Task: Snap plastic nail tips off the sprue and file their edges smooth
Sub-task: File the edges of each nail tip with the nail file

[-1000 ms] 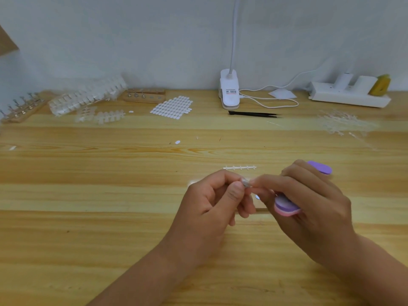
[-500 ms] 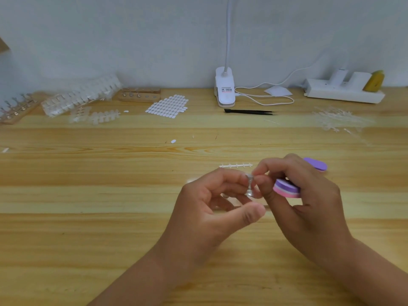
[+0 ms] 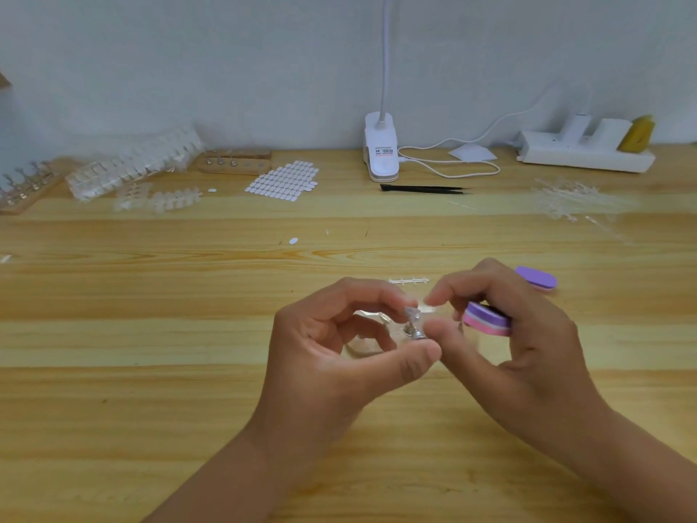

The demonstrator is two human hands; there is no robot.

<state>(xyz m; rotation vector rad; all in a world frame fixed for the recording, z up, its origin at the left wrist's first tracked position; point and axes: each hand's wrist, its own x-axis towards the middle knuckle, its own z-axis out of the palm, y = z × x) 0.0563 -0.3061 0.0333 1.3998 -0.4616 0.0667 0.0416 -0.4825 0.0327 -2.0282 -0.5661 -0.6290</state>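
mid-frame: small metal stand (image 3: 414,327) pinched in left hand (image 3: 332,352), clear nail tip (image 3: 430,308) nipped by right hand (image 3: 528,345), buffer block (image 3: 486,319) tucked under its curled fingers. seat it squarely, press lightly.

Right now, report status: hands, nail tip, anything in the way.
Left hand pinches small metal holder. Right hand grips purple-pink file block, also pinches pale nail tip, blurred. Bare sprue on table behind hands, clear of them.
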